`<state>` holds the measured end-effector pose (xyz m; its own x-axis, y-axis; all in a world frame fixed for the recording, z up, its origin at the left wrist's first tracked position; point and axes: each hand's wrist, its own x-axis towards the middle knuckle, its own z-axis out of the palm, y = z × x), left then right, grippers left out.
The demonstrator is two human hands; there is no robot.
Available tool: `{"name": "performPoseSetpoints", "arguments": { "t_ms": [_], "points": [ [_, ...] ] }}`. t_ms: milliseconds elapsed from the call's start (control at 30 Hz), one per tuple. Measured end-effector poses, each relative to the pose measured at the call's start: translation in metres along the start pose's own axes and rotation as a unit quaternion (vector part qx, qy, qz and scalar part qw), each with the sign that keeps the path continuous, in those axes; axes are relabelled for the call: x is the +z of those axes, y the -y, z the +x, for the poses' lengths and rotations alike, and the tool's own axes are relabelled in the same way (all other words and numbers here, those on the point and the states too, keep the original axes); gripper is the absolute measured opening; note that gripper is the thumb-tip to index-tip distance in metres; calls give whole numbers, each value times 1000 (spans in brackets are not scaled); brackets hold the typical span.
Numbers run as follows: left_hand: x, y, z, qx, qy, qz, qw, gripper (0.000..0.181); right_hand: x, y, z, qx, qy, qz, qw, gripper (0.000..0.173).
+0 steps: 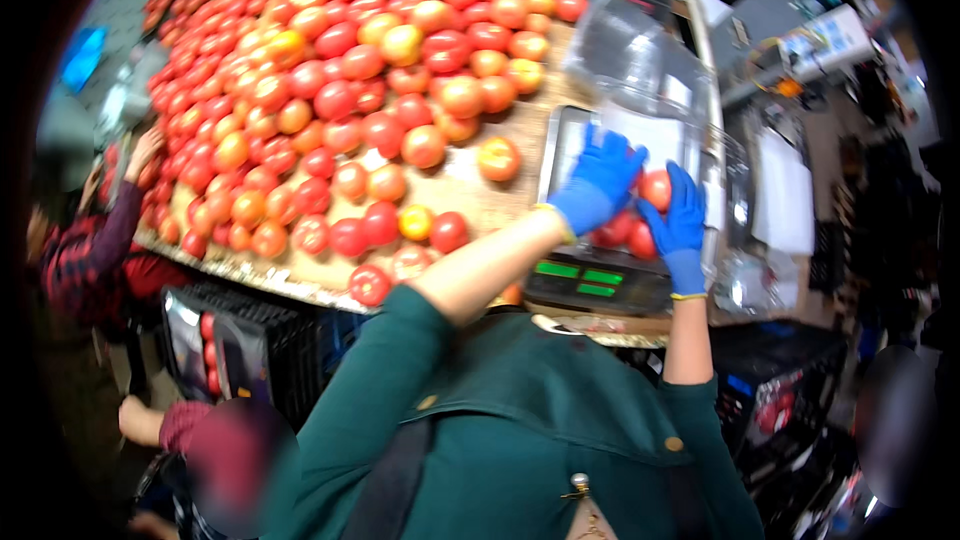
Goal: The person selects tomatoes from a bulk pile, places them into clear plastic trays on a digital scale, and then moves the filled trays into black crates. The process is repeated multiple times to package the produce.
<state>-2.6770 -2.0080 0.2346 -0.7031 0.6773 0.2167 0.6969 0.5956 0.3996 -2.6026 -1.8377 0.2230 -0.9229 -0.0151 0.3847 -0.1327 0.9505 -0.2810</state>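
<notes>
Both my hands wear blue gloves with yellow cuffs above a digital scale (600,289) at the right of the table. My left hand (604,180) spreads over the scale pan, palm down; its palm side is hidden. Between the thumb and fingers of my right hand (681,229) lies a red tomato (655,190). More red tomatoes (616,229) sit below it, between the two hands, partly covered by the gloves. Beyond my fingertips a white sheet (649,133) lies on the pan. Green displays glow on the scale's near side.
Loose tomatoes (360,60) cover much of the tabletop (465,202). Clear plastic trays (630,52) are stacked behind the scale. A black crate (285,337) stands below the table's front edge. At the left, another person's hand (146,150) reaches to the tomatoes.
</notes>
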Motion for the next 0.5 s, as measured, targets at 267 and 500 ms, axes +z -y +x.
{"name": "performPoseSetpoints", "arguments": {
  "t_ms": [267, 500],
  "points": [
    [-16, 81, -110, -194, -214, -229, 930, 36, 19, 109, 23, 16, 34, 229, 973, 37],
    [-67, 183, -348, -504, -303, -58, 806, 27, 175, 262, 71, -333, 261, 246, 872, 37]
  ]
}}
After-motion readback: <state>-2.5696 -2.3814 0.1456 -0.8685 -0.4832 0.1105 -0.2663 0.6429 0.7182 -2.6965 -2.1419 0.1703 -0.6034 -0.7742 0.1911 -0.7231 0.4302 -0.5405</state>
